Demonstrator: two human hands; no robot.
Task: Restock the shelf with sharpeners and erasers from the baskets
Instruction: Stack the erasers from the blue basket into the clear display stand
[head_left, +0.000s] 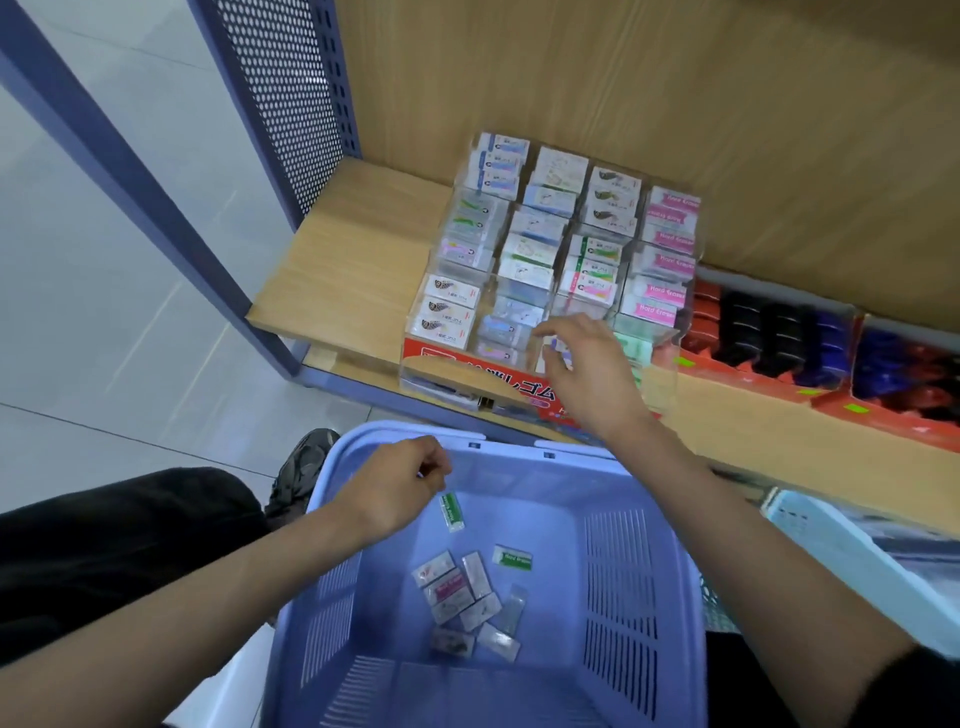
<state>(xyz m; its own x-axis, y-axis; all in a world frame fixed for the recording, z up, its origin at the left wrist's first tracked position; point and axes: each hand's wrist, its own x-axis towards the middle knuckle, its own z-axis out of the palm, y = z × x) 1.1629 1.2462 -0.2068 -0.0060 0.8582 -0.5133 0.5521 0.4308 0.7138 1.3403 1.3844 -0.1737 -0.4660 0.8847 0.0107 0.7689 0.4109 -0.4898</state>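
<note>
- Erasers (467, 597) lie loose in the blue basket (670, 519); right hand (587, 364) pinches a purple-marked eraser (557, 345) at the front of the clear rack (665, 374)
- left hand (400, 483) curls above a green-labelled eraser (451, 512), grip unclear
- wooden shelf (353, 249) bears rack and red boxes (737, 382); pale tiled floor (104, 291)

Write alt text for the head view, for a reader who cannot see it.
A person's right hand pinches a purple eraser at the front row of a clear display case of erasers on a wooden shelf. The left hand hovers, fingers curled, over a lilac basket holding loose erasers.
</note>
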